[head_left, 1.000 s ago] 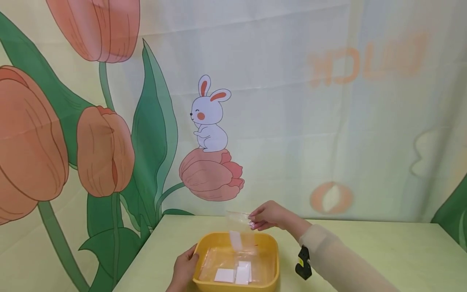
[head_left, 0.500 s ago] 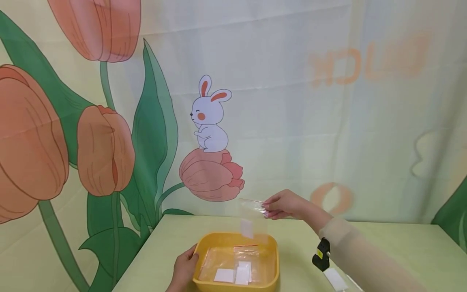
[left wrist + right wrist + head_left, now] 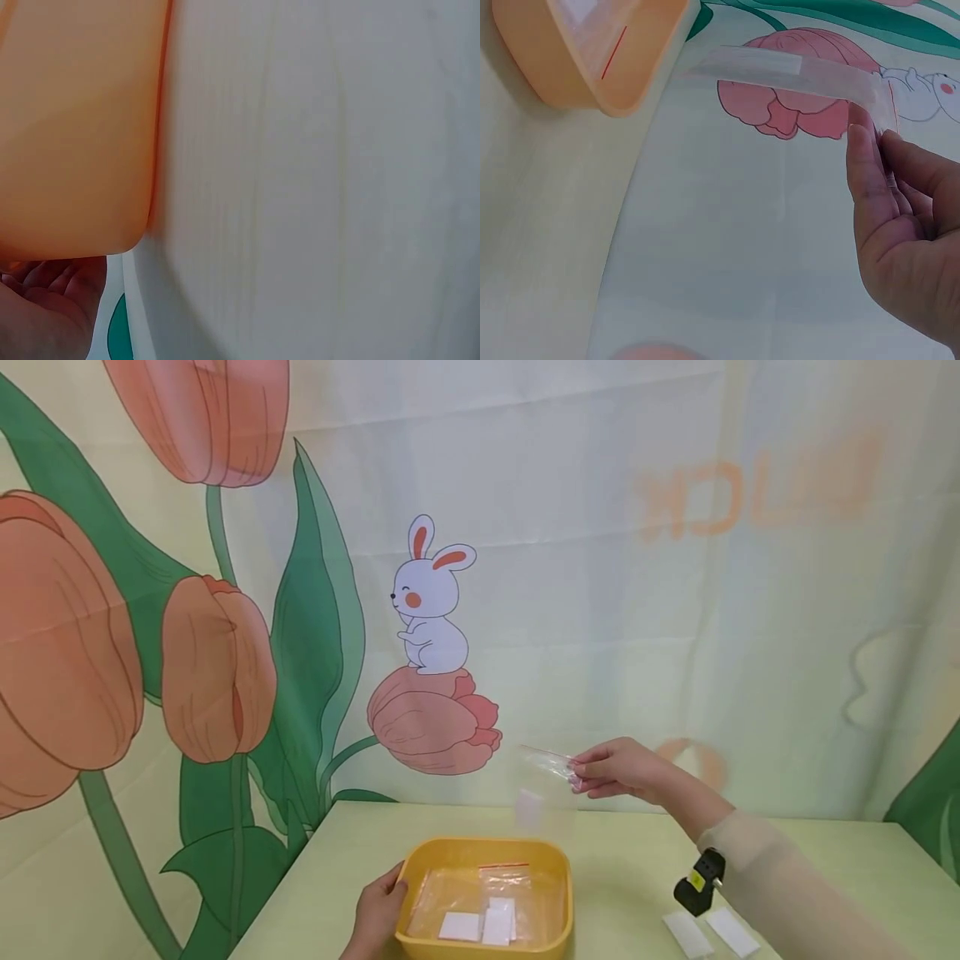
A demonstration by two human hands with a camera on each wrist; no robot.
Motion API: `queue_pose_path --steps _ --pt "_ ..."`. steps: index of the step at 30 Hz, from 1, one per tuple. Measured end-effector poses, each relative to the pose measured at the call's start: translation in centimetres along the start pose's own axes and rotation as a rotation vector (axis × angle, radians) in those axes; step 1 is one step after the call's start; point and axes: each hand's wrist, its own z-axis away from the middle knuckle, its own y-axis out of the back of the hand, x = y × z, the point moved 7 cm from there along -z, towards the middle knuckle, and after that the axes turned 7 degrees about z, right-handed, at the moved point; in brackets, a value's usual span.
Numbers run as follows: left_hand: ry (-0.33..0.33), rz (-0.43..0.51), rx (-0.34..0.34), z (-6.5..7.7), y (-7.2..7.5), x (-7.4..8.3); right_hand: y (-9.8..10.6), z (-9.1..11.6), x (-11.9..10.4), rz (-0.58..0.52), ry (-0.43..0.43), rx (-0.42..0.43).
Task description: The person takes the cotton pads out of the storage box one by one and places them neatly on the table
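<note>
the right hand [image 3: 622,767] pinches a bag [image 3: 551,764] between fingers [image 3: 862,165] and thumb, and it hangs left of them, apart from the tub [image 3: 483,952]. the left hand [image 3: 379,910] grips the tub by its side, more bags [image 3: 506,882] lying inside, right of its fingers.

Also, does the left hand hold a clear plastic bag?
No, the left hand holds the yellow bin, while the right hand pinches a clear bag.

Bkgd cloth [image 3: 570,610] w/ tulips [image 3: 217,677], wht rabbit [image 3: 437,639], orange ltrs [image 3: 735,497], pale-grn table [image 3: 615,868]
</note>
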Motion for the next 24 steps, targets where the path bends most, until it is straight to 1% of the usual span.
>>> queue_pose_path --steps 2,10,16,20,24 --pt "0.002 -0.003 0.003 0.0 0.0 0.0 0.6 0.6 0.1 -0.005 0.006 0.0" --pt "0.014 0.033 0.005 0.1 0.1 0.0 3.1 2.8 1.3 -0.007 -0.006 0.018" --pt "-0.001 0.015 0.008 0.1 0.2 0.3 4.6 4.3 3.0 -0.028 0.0 0.044" --pt "-0.01 0.001 0.005 0.1 0.2 0.3 5.1 5.4 4.5 -0.058 0.02 0.016" --pt "0.003 0.013 -0.002 0.0 0.2 0.0 5.6 6.5 6.2 -0.063 0.015 -0.005"
